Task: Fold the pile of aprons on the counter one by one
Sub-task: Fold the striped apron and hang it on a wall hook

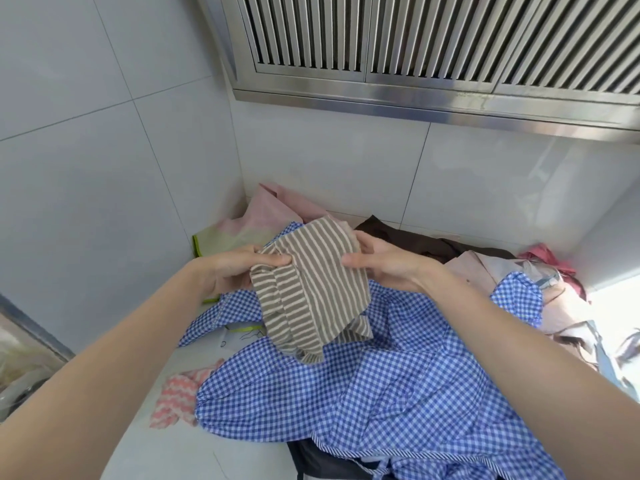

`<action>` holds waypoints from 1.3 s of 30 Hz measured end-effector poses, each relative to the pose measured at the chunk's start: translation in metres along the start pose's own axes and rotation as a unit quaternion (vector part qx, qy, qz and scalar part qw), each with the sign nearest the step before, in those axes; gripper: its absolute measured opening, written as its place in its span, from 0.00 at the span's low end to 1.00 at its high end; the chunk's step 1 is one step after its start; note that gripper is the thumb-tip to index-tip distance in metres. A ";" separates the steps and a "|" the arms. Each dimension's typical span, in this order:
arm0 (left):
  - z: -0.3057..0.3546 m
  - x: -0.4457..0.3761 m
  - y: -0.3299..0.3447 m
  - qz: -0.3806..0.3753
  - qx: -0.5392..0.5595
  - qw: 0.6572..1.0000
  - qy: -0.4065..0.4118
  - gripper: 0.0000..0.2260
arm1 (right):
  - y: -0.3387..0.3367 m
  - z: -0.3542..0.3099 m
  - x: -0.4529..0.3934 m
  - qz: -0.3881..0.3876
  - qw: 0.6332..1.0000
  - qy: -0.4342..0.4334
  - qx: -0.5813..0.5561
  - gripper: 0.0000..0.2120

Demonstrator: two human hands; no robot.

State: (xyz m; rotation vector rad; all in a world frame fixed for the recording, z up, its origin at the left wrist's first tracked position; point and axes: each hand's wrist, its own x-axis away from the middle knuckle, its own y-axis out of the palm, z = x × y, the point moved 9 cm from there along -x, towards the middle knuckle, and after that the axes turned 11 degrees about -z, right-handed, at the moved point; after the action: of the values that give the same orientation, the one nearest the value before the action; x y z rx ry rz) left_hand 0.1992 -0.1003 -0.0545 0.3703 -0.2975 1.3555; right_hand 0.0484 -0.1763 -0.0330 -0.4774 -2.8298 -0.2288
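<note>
our forearms reach in from the near edge of the counter (180, 441), over the blue gingham apron (346, 393) sprawled across it, with bare surface only along the left wall. our left hand (235, 268) and right hand (384, 263) each pinch a side of the bunched brown-and-white striped apron (311, 292), raised above the pile toward the far corner. its soft folds hang limp.

The gingham apron (363, 386) is running off the bottom edge and hiding a dark cloth (322, 460); the striped cloth (311, 289) is covering both hands' fingertips.
</note>
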 end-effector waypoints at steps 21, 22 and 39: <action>0.039 -0.007 0.023 0.058 -0.096 0.984 0.139 0.33 | -0.010 -0.017 0.003 0.037 0.989 -0.025 0.143 0.33; 0.038 -0.007 0.024 0.046 -0.082 0.986 0.140 0.35 | -0.011 -0.015 0.004 0.033 0.990 -0.016 0.134 0.25; 0.033 -0.022 0.047 0.002 -0.261 0.965 0.036 0.15 | -0.021 -0.016 -0.006 0.042 0.984 -0.004 0.173 0.08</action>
State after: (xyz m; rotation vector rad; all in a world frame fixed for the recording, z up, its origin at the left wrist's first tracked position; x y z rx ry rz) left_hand 0.1488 -0.1261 -0.0295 -0.1198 -0.5765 1.2367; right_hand 0.0508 -0.2008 -0.0217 -0.5155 -2.7649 0.2789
